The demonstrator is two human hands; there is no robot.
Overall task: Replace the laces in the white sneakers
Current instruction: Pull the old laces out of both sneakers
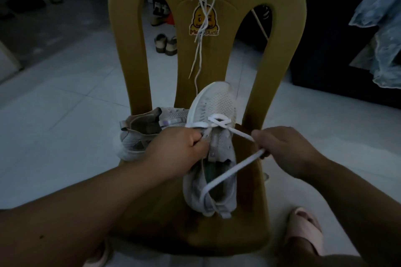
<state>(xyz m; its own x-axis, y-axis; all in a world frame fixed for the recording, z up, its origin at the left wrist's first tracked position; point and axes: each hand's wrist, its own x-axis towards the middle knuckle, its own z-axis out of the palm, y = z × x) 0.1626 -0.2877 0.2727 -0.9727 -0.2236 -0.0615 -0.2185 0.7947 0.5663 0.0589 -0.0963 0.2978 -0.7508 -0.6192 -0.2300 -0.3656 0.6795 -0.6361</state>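
1. Seat space on a mustard plastic chair [282, 28] is taken up by two white sneakers, seen from above with the backrest on the far side.
2. The near sneaker [217, 104] is set at the middle of the seat, its toe raised and pointed at the backrest, its heel toward the person.
3. The second sneaker [138, 132] is laid on its side to the left, partly hidden behind the left forearm.
4. A flat white lace [236, 167] is threaded through the eyelets nearest the toe and crossed once above the tongue.
5. The left hand [173, 154] is held knuckles up, the forearm reaching in from the lower left. Its fingers are curled tightly round the left edge of the near sneaker beside the eyelets. One lace strand runs to the top of this fist; whether it is pinched there cannot be told.
6. The right hand [284, 149] is held to the right of the shoe, back of the hand upward and wrist bent inward. The other lace strand is pinched between thumb and curled fingers and drawn taut from the crossing.
7. From that pinch, the rest of the lace is looped down across the shoe's opening toward the heel.
8. Thin pale laces [198, 50] are hung from the top of the backrest, over a duck sticker [204, 20].
9. A pink slipper [303, 230] is worn on a foot at the lower right, on the pale tiled floor [65, 104].
10. Sandals [166, 44] are seen through the backrest opening.
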